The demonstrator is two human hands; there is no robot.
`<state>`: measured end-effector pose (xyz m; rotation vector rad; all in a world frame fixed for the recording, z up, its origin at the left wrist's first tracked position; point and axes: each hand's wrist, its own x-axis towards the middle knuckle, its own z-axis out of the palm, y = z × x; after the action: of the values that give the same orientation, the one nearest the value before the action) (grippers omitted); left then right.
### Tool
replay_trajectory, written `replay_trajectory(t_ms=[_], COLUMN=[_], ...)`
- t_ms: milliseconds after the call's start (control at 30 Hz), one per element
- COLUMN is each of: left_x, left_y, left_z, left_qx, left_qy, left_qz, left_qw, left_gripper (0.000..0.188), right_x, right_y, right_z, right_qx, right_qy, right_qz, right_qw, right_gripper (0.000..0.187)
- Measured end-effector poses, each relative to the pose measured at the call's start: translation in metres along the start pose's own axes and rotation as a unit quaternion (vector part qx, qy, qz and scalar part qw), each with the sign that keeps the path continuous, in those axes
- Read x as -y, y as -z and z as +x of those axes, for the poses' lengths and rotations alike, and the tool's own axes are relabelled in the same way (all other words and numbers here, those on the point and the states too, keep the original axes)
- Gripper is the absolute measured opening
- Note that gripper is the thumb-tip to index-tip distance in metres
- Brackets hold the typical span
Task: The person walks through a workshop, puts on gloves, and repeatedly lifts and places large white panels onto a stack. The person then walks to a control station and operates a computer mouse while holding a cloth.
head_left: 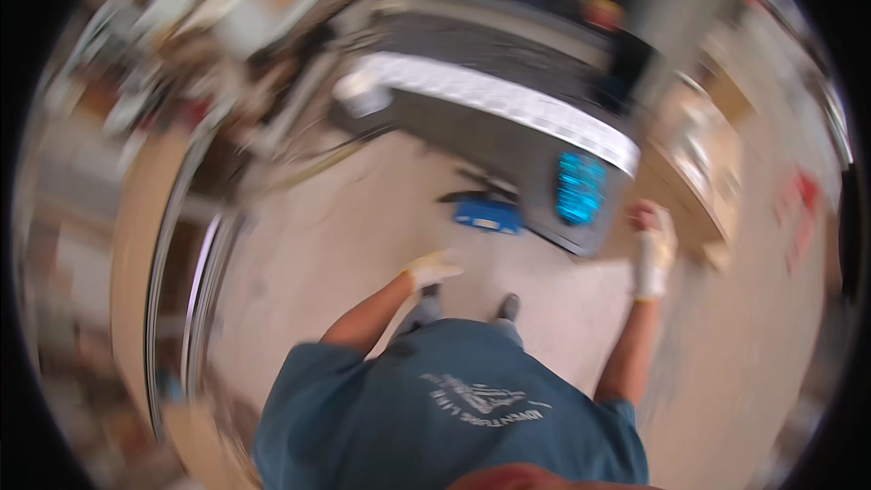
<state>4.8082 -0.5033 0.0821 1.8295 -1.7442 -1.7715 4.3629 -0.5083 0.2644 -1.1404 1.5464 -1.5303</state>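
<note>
My left hand (435, 269), in a pale glove, hangs over the floor in front of my body. I see nothing in it, but motion smears its fingers. Off to the right, my right hand (654, 249) wears a similar glove, with bare skin showing at some fingertips. It is nearest to the corner of a grey machine (535, 177) and a brown carton (694, 204); whether it touches either is unclear. A glowing cyan panel (581, 189) sits on the machine's near right end. Along the machine's front edge runs a white strip (490, 95).
On the floor under the machine lies a blue foot pedal (487, 215). A white cup-shaped thing (363, 93) is at the machine's left end. Tan boards with metal edges (150, 245) stand at the left, near blurred clutter. Red marking (800, 209) shows on the far right.
</note>
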Motion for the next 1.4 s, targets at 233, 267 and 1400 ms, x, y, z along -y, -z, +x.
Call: replay_trajectory(t_ms=[233,267,1400], left_x=[0.073,0.086,0.229], left_y=[-0.01,-0.015,0.134], left_z=[-0.08,-0.088,-0.479], left_qx=[-0.124,-0.157,-0.366], left_qy=[0.076,0.087,-0.418], left_qz=[0.08,0.062,-0.806], left_qw=[0.986,0.982,0.202], left_gripper=[0.039,0.041,0.073], right_x=[-0.015,-0.009,0.203], right_y=[-0.032,-0.033,-0.578], right_z=[0.124,0.125,-0.457], right_qx=[0.193,0.224,0.709], right_qy=[-0.012,0.004,0.587], right_qz=[-0.052,-0.041,-0.22], right_qw=[0.98,0.974,0.323], right_gripper=[0.04,0.04,0.021])
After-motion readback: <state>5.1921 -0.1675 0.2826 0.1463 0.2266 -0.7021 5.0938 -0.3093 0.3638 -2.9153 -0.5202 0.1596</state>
